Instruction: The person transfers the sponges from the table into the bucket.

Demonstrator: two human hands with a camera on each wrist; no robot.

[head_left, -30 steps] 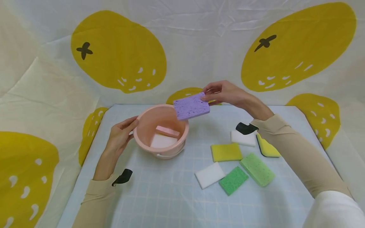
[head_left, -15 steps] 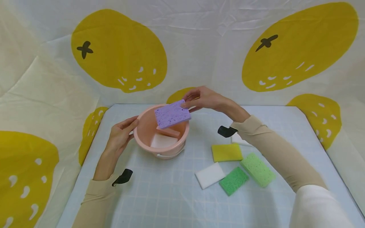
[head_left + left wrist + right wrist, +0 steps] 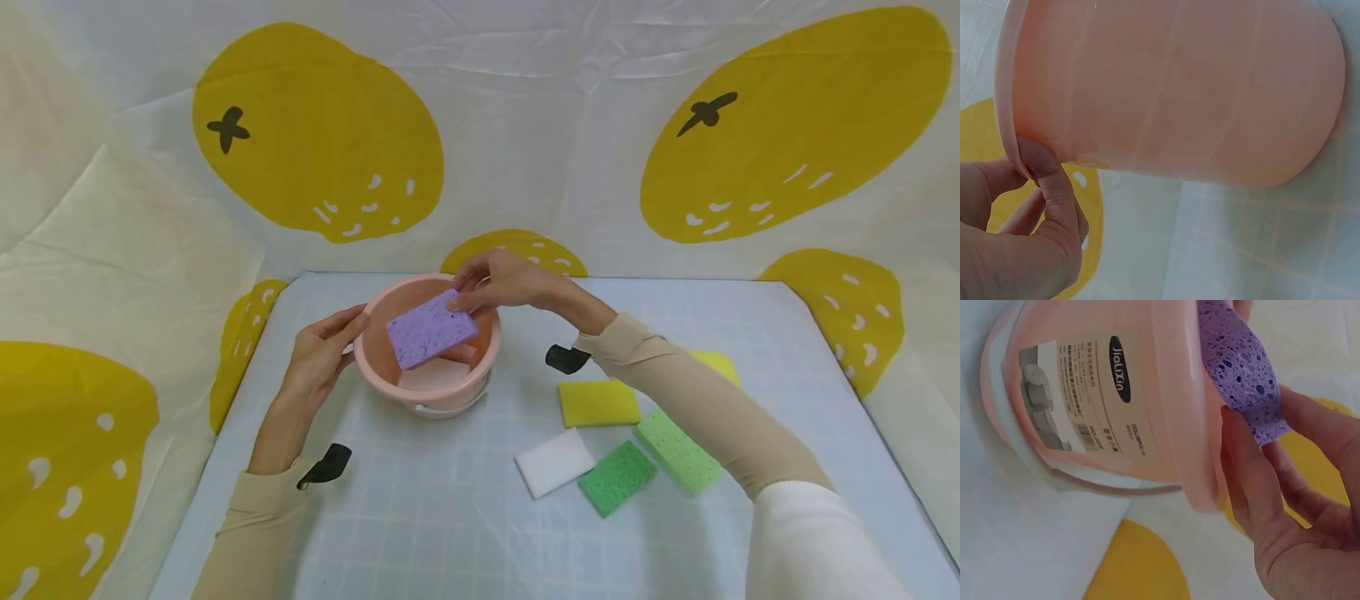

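Note:
A pink bucket (image 3: pixel 480 386) with a white handle stands at the back left of the table. My left hand (image 3: pixel 318 350) pinches its rim at the left side; the left wrist view shows thumb and fingers (image 3: pixel 1054 181) at the edge. Over the bucket's mouth, my right hand (image 3: pixel 498 283) pinches a purple sponge (image 3: pixel 431 329) by one corner. The sponge is tilted and partly within the opening, and the right wrist view shows its pitted surface (image 3: pixel 1238 369) passing the rim. Inside the bucket lie a white sponge (image 3: pixel 431 375) and a pink sponge (image 3: pixel 459 352), partly hidden.
Right of the bucket lie a yellow sponge (image 3: pixel 598 404), a white sponge (image 3: pixel 553 462), a green sponge (image 3: pixel 617 478) and a light green sponge (image 3: pixel 678 450). Another yellow sponge (image 3: pixel 716 364) is partly covered by the right sleeve. A lemon-print cloth (image 3: pixel 540 150) hangs behind the table.
My right hand has carried the purple sponge left and down, from beside the bucket's right rim to over and partly into its mouth. The left hand keeps its hold on the rim.

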